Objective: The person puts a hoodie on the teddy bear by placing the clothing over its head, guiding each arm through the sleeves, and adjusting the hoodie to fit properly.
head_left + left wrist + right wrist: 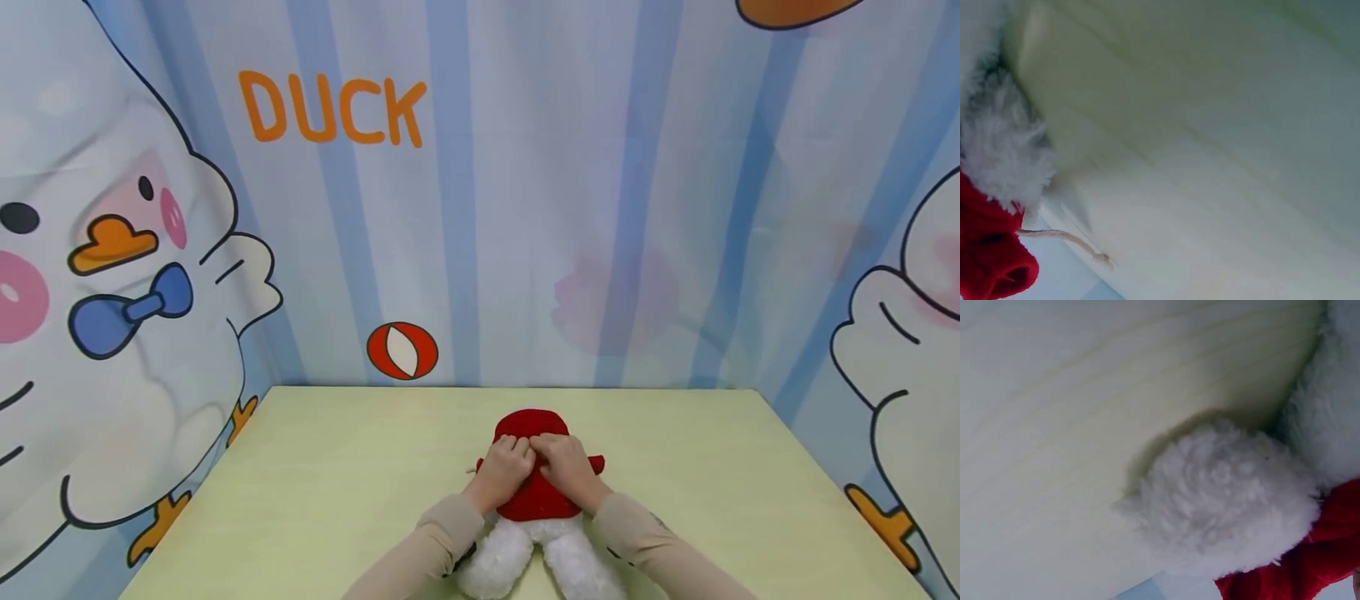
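Note:
A white, furry plush toy (498, 560) lies on the table with its legs toward me. Red clothing (538, 498) covers its upper body, and more red cloth shows beyond my fingers. My left hand (507, 472) and right hand (567, 468) meet over the middle of this clothing, fingers curled and pinching the cloth. In the left wrist view, a red sleeve (999, 265) sits near white fur (1004, 140) and a beige cord (1063, 236). A rounded furry paw (1229, 500) fills much of the right wrist view, beside red cloth. My fingertips partly hide the gripped cloth.
The pale yellow table (337, 467) spreads out on both sides of the toy. Behind it hangs a blue striped curtain (510, 208) with duck drawings, which also runs along the left and right sides.

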Motion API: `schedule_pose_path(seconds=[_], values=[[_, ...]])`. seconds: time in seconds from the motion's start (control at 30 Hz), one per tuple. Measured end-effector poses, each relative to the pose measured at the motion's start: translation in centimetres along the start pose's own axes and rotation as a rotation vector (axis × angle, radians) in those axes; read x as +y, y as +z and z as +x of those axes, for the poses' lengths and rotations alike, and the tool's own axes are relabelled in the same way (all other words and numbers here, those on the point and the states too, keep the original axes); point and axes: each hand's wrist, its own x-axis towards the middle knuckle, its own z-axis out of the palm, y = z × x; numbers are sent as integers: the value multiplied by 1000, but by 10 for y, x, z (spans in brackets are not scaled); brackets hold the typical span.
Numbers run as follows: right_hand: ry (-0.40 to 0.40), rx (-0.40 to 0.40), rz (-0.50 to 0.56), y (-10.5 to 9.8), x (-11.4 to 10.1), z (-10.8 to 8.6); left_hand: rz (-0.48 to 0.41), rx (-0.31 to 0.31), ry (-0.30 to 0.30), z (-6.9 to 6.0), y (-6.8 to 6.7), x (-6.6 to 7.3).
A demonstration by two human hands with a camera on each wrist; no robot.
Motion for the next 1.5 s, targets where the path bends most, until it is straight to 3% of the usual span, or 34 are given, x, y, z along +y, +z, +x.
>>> schedule_pose_path(seconds=[0.27, 0.37, 0.43, 0.63, 0.73, 0.83, 0.93, 1.13, 1.27, 1.4, 1.5], values=[[-97, 95, 17, -4, 6, -6, 32, 69, 66, 6, 0, 0], [-117, 103, 4, -4, 7, -8, -3, 75, 50, 5, 0, 1], [-85, 87, -15, -4, 7, -7, -47, 56, -19, 4, 2, 2], [153, 3, -106, -8, 5, 1, -198, 8, -383, 6, 9, 2], [220, 3, -147, -10, 4, 6, -302, -44, -433, 8, 11, -2], [254, 4, -148, -10, 3, 7, -396, -108, -400, 9, 10, -6], [248, 1, -105, -10, 2, 5, -417, -149, -327, 10, 9, -9], [102, 21, -176, -12, 0, 3, -235, -128, -130, 10, 2, -14], [56, 36, -261, -11, 1, 2, -95, -92, -21, 9, -1, -14], [5, 49, -256, -10, 1, 0, -35, -59, 53, 4, 0, -11], [-71, 39, -183, -13, 3, -3, -43, -23, 105, 0, 0, -7]])
